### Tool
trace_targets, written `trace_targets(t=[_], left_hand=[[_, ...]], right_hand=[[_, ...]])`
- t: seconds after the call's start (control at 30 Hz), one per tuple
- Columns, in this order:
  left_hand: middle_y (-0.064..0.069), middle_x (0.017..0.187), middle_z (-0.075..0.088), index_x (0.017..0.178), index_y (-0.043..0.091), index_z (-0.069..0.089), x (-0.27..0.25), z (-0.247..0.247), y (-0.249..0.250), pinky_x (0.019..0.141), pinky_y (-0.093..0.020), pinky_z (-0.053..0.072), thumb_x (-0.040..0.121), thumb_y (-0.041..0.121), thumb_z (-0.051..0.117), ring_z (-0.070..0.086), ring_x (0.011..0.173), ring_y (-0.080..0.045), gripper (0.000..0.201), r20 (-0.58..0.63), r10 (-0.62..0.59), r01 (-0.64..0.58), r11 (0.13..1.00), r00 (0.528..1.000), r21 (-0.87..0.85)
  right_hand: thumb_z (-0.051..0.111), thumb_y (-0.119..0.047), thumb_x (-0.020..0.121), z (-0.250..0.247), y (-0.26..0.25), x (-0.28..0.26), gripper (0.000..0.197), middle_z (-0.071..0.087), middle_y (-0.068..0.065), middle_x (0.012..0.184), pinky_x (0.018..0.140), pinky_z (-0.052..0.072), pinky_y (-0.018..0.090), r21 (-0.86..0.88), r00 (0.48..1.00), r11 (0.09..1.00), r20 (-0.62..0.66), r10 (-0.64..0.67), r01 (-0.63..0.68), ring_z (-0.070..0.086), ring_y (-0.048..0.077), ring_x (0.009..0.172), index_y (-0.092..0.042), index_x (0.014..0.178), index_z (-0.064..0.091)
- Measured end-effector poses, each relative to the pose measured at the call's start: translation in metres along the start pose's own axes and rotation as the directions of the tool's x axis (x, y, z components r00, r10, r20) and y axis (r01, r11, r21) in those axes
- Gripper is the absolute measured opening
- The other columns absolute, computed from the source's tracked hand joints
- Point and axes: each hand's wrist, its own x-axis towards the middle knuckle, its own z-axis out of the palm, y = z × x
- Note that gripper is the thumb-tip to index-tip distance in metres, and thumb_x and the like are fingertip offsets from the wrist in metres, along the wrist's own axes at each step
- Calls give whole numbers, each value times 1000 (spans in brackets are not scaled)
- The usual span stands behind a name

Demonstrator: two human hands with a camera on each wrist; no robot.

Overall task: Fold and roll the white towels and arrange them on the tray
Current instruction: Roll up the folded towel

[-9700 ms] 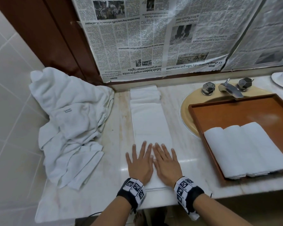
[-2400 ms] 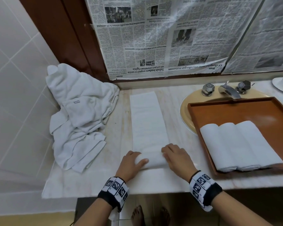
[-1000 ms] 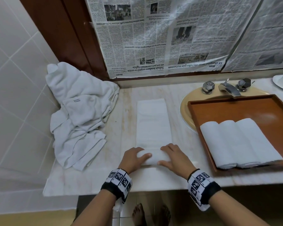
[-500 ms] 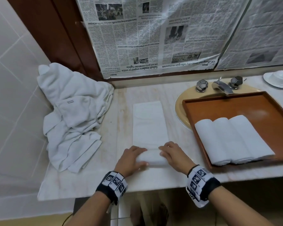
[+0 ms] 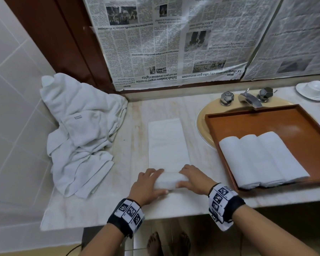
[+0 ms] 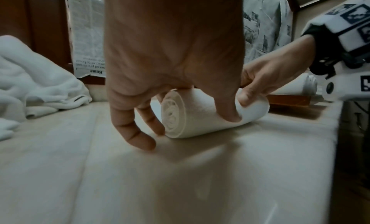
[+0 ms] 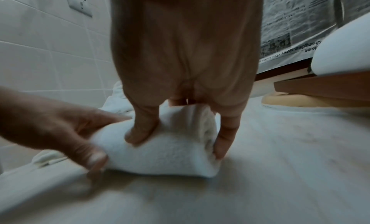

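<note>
A folded white towel (image 5: pixel 167 145) lies as a long strip on the marble counter, its near end wound into a roll (image 5: pixel 169 180) (image 6: pixel 202 116) (image 7: pixel 166 151). My left hand (image 5: pixel 148 185) (image 6: pixel 170 72) grips the roll's left end, fingers curled over the top and thumb on the near side. On the roll's right end my right hand (image 5: pixel 193 179) (image 7: pixel 186 78) grips the same way. Right of them a brown wooden tray (image 5: pixel 277 124) rests over the sink and carries three rolled white towels (image 5: pixel 262 159) side by side.
A heap of unfolded white towels (image 5: pixel 78 133) leans on the tiled wall at the left. A tap (image 5: pixel 248 98) with two knobs stands behind the tray, and a white cup and saucer (image 5: pixel 314 89) sits far right. Newspaper covers the wall behind. The counter's front edge is close to my wrists.
The roll has grown thicker and moved away from me along the strip, and the flat part has shortened. Both hands have stayed on the roll's ends.
</note>
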Motion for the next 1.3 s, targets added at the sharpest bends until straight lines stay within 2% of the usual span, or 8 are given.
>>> trace_targets(t=[0.2,0.27,0.47,0.6,0.7,0.9,1.13,1.3], left_hand=[[9,133,37,136,35,42,1,-1,2,89,-38,45,69,70,71,39,120,-17,81,66,-68,70,997,996,-29],[9,129,38,133,34,44,0,2,-1,92,-39,46,68,69,73,39,118,-17,80,68,-61,66,995,996,-69],[8,118,41,127,31,49,3,0,-5,94,-41,47,53,81,67,46,111,-17,91,113,-79,95,985,990,-144],[5,116,45,125,28,51,9,-6,-3,98,-41,45,43,85,65,48,113,-19,101,144,-107,133,974,984,-186],[7,129,42,135,32,46,3,-3,2,100,-42,42,64,77,70,37,123,-20,87,62,-98,105,988,993,-114],[11,134,44,139,38,46,-3,5,8,97,-39,44,80,70,63,38,124,-17,69,-115,-13,-1,993,993,-115],[10,118,54,127,37,58,20,-10,-8,101,-34,41,73,78,65,49,115,-15,68,71,-15,33,965,997,-259],[5,141,39,143,38,44,22,-9,-6,111,-40,35,71,76,67,35,133,-19,84,28,-55,61,954,998,-294]], right_hand=[[49,-51,98,-15,-10,-7,36,56,1,107,90,38,29,4,989,1000,146,9,-9,52,20,104,-19,108,63],[39,-44,104,-12,-12,-10,25,53,-5,93,82,35,30,-18,997,1000,78,-25,26,51,20,94,-31,88,54],[40,-50,89,23,-14,-22,43,62,-2,100,66,51,35,-447,934,894,-299,-195,44,61,21,85,-19,106,63],[44,-62,80,31,-5,-23,59,60,-2,111,81,50,37,-443,953,891,-217,-213,99,60,22,99,-19,118,59],[50,-62,86,17,-4,-9,61,54,-2,126,95,39,37,-284,991,955,-79,-108,82,50,21,115,-22,132,53],[69,-57,83,-17,-11,9,52,63,0,117,89,42,31,45,983,999,185,5,-14,54,18,105,-18,117,65],[58,-54,90,8,-14,-15,63,43,2,136,99,41,35,-215,983,977,-181,-39,-1,43,22,122,-17,140,44],[63,-48,87,23,-12,-9,70,42,3,141,103,39,35,-306,983,952,-176,-53,-3,37,24,129,-15,144,37]])
